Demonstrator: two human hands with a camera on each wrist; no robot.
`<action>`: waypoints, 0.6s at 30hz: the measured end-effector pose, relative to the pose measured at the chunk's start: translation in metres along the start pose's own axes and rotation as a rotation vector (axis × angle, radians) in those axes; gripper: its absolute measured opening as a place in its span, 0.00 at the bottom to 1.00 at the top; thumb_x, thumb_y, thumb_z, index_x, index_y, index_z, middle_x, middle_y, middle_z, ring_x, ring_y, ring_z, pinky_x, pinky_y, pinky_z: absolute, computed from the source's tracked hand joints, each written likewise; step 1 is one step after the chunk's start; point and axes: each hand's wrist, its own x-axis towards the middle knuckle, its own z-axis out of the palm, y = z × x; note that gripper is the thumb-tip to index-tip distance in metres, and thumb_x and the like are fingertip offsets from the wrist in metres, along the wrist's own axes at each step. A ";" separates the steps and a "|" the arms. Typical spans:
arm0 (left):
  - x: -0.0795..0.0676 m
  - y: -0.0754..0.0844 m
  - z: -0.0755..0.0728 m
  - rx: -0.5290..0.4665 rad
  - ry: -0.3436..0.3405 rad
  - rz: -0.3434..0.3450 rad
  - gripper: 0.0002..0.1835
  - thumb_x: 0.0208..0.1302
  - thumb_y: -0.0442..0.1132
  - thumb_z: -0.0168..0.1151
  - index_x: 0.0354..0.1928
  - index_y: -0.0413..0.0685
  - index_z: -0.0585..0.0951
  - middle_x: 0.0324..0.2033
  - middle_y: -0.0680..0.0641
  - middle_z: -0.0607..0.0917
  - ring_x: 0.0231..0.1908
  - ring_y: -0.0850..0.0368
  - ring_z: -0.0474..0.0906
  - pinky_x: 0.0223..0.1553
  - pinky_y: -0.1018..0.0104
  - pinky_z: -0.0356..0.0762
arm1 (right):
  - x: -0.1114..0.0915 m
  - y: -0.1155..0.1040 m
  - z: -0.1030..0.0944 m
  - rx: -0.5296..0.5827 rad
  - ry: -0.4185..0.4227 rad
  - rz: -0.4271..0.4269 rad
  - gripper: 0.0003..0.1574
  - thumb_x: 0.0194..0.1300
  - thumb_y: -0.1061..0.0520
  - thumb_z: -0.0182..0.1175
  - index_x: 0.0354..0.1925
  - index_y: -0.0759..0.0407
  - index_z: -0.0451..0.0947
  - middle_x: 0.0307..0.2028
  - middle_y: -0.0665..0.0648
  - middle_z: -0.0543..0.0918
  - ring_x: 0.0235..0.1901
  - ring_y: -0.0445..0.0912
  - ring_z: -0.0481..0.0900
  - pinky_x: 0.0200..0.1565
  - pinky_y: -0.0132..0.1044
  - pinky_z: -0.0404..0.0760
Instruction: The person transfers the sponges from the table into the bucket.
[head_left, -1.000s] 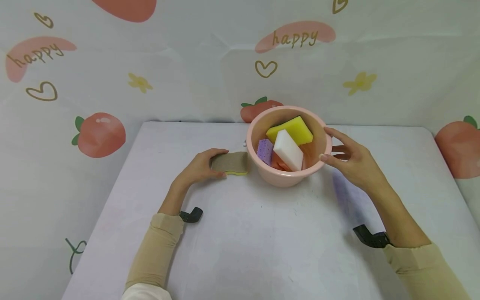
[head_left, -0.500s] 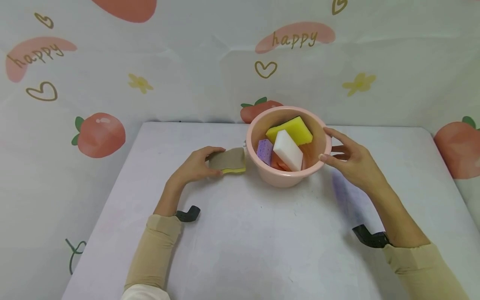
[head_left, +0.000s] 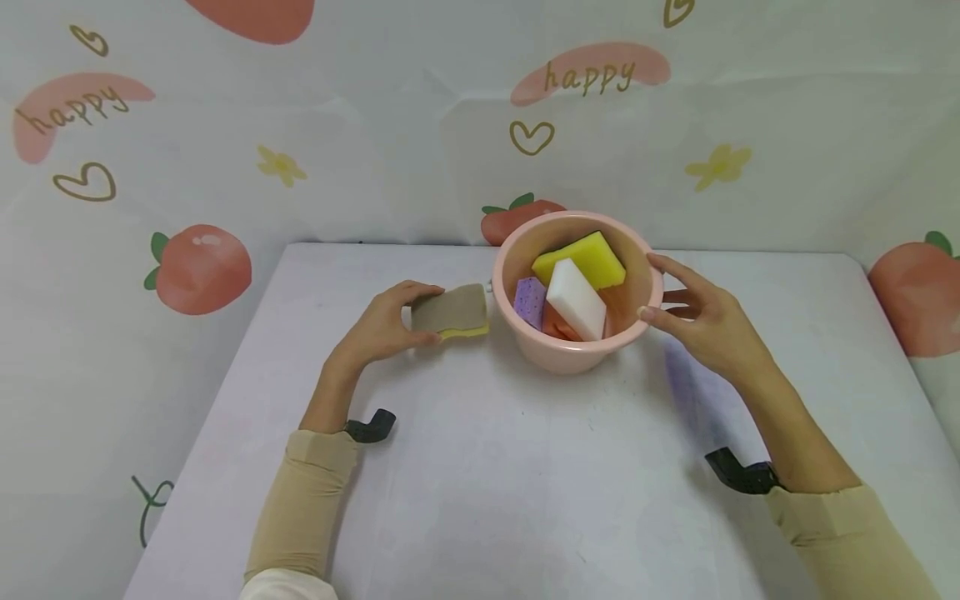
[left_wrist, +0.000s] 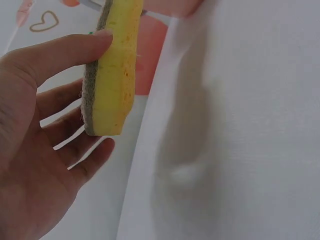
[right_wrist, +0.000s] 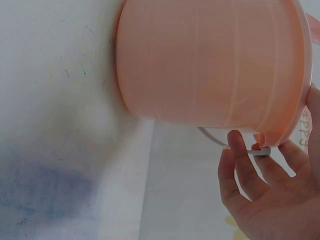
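Observation:
My left hand [head_left: 377,327] pinches a sponge [head_left: 450,311] between thumb and fingers, just left of the bucket. Its scouring side is grey-brown, and the yellow foam [left_wrist: 115,75] shows in the left wrist view, held clear of the table. A pink bucket [head_left: 558,358] stands upright at the back of the table. My right hand [head_left: 708,325] holds its right rim, thumb at the near side and fingers behind. Inside lie a yellow sponge [head_left: 596,260], a white sponge block [head_left: 576,302], a speckled purple sponge [head_left: 530,302] and something orange-red [head_left: 561,327], partly hidden.
The white table [head_left: 480,483] ends at a back edge against a printed cloth [head_left: 375,125]. A thin grey handle [right_wrist: 212,137] hangs at the bucket's side near my right fingers. A faint purple stain [head_left: 693,383] marks the table under my right forearm.
My left hand has moved back and slightly left with the sponge, drawing it a little away from the bucket and tilting it. The right hand and the bucket have stayed put.

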 end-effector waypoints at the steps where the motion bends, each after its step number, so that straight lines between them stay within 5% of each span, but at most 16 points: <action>1: 0.000 0.001 -0.001 0.004 0.005 0.001 0.35 0.41 0.45 0.75 0.56 0.53 0.74 0.51 0.56 0.74 0.50 0.61 0.69 0.53 0.60 0.68 | 0.000 0.000 0.000 -0.001 0.000 0.002 0.43 0.55 0.46 0.64 0.64 0.26 0.56 0.65 0.46 0.61 0.51 0.50 0.73 0.44 0.41 0.79; 12: -0.006 0.016 -0.013 -0.028 0.029 0.030 0.36 0.41 0.49 0.74 0.56 0.54 0.74 0.51 0.57 0.74 0.49 0.61 0.70 0.53 0.63 0.69 | 0.000 0.001 0.000 0.015 -0.002 0.009 0.43 0.55 0.46 0.64 0.64 0.26 0.56 0.64 0.45 0.61 0.51 0.49 0.73 0.44 0.39 0.79; 18: -0.012 0.042 -0.024 -0.077 0.060 0.101 0.34 0.40 0.38 0.75 0.54 0.44 0.75 0.49 0.48 0.75 0.48 0.56 0.71 0.52 0.58 0.71 | 0.000 -0.001 0.000 0.033 -0.002 0.007 0.43 0.55 0.45 0.64 0.64 0.26 0.56 0.64 0.45 0.61 0.51 0.50 0.73 0.45 0.48 0.78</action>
